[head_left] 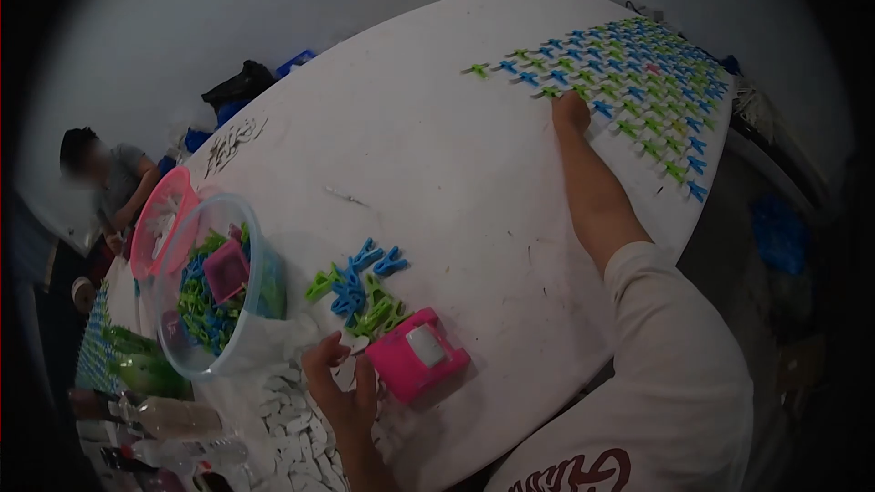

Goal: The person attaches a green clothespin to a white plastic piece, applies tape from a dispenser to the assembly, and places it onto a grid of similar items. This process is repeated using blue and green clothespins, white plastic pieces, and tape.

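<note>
Okay so your right hand (571, 112) is reaching way out to the near edge of the clip rows (635, 91), those green and blue ones spread over the far right of the white table (437, 164). Its fingers are curled in right by a green clip, but I honestly can't tell if they're pinching it. Your left hand (342, 387) is down close to you, thumb and fingers bent with a gap showing, and there's a small pale piece (356, 343) at the fingertips; can't tell if you've actually got a grip on it. Just beside that hand sits the hot pink box (396, 366) with a white patch on top, and right behind it the loose clips (348, 299), blue and green, are piled up. More clips fill your clear tub (256, 260) on the left, near a heap of white pieces (296, 433).
</note>
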Demonstrator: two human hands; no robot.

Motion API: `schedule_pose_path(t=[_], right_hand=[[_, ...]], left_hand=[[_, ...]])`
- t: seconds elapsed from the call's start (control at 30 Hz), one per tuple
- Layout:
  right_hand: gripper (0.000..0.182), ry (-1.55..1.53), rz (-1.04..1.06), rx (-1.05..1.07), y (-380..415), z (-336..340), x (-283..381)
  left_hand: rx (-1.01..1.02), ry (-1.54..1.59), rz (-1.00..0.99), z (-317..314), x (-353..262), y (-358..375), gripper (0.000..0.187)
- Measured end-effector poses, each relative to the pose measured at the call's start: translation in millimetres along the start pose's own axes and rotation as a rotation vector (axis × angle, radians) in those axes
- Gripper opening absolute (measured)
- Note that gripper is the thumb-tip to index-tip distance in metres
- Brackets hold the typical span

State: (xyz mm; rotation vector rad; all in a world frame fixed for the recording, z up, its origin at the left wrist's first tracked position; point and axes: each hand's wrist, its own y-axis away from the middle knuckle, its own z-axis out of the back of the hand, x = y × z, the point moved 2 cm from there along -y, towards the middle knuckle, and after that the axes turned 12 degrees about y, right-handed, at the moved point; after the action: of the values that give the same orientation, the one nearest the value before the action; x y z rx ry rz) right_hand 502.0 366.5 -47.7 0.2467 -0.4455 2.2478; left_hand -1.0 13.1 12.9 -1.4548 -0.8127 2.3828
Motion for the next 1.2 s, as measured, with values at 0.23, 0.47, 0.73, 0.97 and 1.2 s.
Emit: schedule_pose_path(t=[0.23,0.47,0.73,0.97,1.2], right_hand=[[0.034,0.086,0.174,0.009,6,-13,2],[0.056,0.345,0.469,0.018,75,11,2],[0.063,0.213,0.593,0.045,136,22,-23],[0.043,-0.235,0.903,0.178,232,78,-44],[0.032,-0.749,1.616,0.060,361,179,-3]], left_hand=[[0.011,-0.345,-0.017,33,16,-11,0.032],[0.204,-0.596,0.163,53,24,3,0.039],[0.202,-0.584,0.159,36,44,9,0.023],[0.025,-0.261,-0.135,34,32,-6,0.013],[0.149,0.011,-0.332,-1,-21,2,0.025]])
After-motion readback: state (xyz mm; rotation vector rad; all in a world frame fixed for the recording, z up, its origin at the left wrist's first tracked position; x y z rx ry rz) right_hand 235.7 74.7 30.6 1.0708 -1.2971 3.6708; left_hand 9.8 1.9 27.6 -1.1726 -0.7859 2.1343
